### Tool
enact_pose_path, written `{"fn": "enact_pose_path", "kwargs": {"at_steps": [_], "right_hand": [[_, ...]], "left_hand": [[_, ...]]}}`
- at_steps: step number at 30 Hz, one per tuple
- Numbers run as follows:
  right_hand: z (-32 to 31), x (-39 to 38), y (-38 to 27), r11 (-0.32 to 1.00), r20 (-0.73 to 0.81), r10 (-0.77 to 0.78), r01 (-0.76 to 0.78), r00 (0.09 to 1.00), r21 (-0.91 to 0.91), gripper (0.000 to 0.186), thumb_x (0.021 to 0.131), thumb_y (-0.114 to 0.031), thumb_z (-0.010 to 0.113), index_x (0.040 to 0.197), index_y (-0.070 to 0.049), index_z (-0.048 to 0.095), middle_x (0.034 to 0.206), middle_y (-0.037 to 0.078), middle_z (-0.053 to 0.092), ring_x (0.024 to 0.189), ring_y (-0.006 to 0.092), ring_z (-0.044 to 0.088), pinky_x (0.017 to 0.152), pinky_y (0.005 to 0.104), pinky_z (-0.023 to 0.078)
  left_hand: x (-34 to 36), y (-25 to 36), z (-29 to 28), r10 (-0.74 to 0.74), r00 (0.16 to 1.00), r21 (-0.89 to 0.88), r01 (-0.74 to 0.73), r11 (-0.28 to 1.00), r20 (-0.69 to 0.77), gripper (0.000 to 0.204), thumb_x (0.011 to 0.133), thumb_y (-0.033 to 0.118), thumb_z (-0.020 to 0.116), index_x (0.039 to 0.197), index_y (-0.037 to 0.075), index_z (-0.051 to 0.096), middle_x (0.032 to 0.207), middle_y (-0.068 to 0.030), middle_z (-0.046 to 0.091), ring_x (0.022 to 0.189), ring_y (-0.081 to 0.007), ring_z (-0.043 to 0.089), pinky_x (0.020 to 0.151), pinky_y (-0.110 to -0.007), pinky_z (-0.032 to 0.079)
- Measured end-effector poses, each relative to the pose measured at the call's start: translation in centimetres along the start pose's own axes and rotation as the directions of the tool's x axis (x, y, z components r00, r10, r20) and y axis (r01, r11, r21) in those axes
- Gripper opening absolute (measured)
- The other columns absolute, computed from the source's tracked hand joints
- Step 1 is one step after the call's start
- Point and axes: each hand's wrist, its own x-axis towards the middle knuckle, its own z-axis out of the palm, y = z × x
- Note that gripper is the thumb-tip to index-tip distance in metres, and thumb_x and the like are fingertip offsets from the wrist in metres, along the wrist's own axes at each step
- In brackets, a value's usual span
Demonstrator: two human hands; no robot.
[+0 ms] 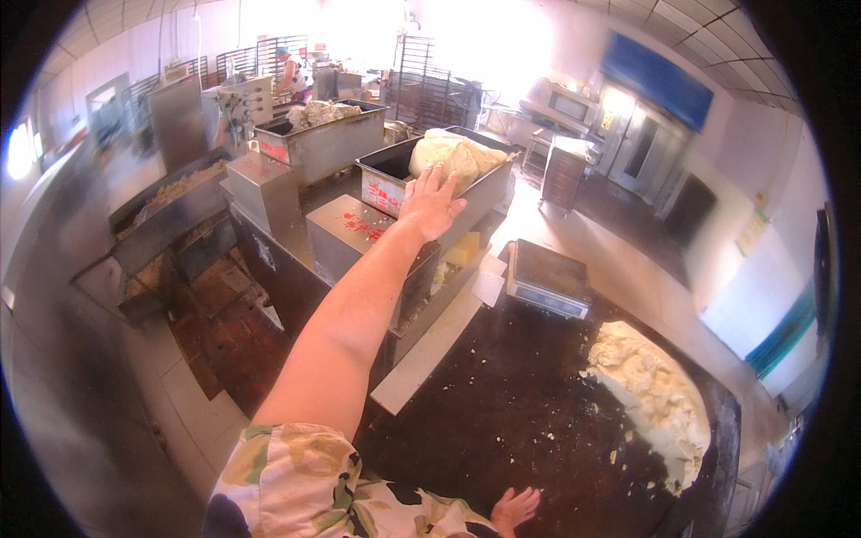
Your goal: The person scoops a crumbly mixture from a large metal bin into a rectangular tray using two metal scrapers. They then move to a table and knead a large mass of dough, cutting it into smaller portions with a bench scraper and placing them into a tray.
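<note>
here | left hand over trough rim | right hand: open tabletop ahead

The left hand reaches pale dough in a metal trough.

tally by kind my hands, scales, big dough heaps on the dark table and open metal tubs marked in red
Hands: 2 (left hand, right hand)
Scale: 1
Dough heap: 1
Tubs: 2 (near tub, far tub)
Total: 6
</note>
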Motion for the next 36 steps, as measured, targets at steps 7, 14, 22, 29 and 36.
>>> {"fn": "enact_pose_path", "kwargs": {"at_steps": [7, 14, 22, 29, 36], "right_hand": [[0.5, -0.4, 0.6, 1.000, -0.062, -0.029, 0.029, 0.998, 0.001, 0.057, 0.091, -0.032, 0.055, 0.134, 0.001, 0.037, 0.145, 0.020, 0.032, 0.135, 0.0377, 0.028, 0.105, 0.0542, 0.027], [-0.5, 0.8, 0.0, 0.998, -0.028, -0.041, 0.042, 0.999, 0.036, 0.055, 0.092, -0.030, 0.056, 0.134, 0.000, 0.036, 0.145, 0.019, 0.029, 0.135, 0.0376, 0.026, 0.107, 0.0521, 0.026], [1.2, 0.8, 0.6, 1.000, -0.014, -0.008, 0.008, 1.000, 0.004, 0.056, 0.092, -0.031, 0.056, 0.134, 0.000, 0.037, 0.145, 0.018, 0.029, 0.136, 0.0355, 0.027, 0.106, 0.0510, 0.026], [-0.2, 0.2, 0.9, 0.997, -0.050, 0.003, 0.000, 0.999, 0.071, 0.058, 0.088, -0.031, 0.061, 0.133, -0.001, 0.041, 0.145, 0.018, 0.033, 0.136, 0.0350, 0.029, 0.107, 0.0512, 0.027], [1.4, 7.3, 4.6, 0.987, -0.069, -0.087, 0.095, 0.994, 0.132, 0.059, 0.086, -0.041, 0.061, 0.128, -0.003, 0.047, 0.140, 0.020, 0.038, 0.130, 0.0375, 0.035, 0.103, 0.0518, 0.031]], "left_hand": [[0.2, 0.2, 0.6, 0.010, 1.000, 0.012, -0.010, 1.000, -0.012, 0.064, 0.096, 0.047, 0.043, 0.147, 0.011, 0.032, 0.155, -0.0183, 0.021, 0.144, -0.0322, 0.016, 0.115, -0.045, 0.015], [0.2, 0.0, 0.0, -0.053, 0.998, 0.051, 0.051, 0.997, 0.036, 0.063, 0.097, 0.047, 0.040, 0.148, 0.012, 0.031, 0.157, -0.0150, 0.017, 0.146, -0.0274, 0.011, 0.115, -0.045, 0.013], [0.6, 0.3, 0.7, -0.031, 0.999, 0.061, 0.029, 0.998, 0.030, 0.062, 0.098, 0.047, 0.040, 0.148, 0.012, 0.031, 0.157, -0.0152, 0.015, 0.147, -0.0275, 0.009, 0.116, -0.046, 0.013], [2.3, 2.2, 2.7, 0.065, 0.995, 0.186, -0.078, 0.979, 0.076, 0.057, 0.096, 0.044, 0.043, 0.142, 0.011, 0.041, 0.150, -0.0163, 0.032, 0.139, -0.0317, 0.029, 0.107, -0.051, 0.031], [3.3, -1.5, 10.3, 0.150, 0.987, 0.223, -0.135, 0.966, -0.052, 0.060, 0.098, 0.041, 0.042, 0.142, 0.000, 0.039, 0.150, -0.0190, 0.032, 0.141, -0.0311, 0.027, 0.116, -0.040, 0.019]]}}
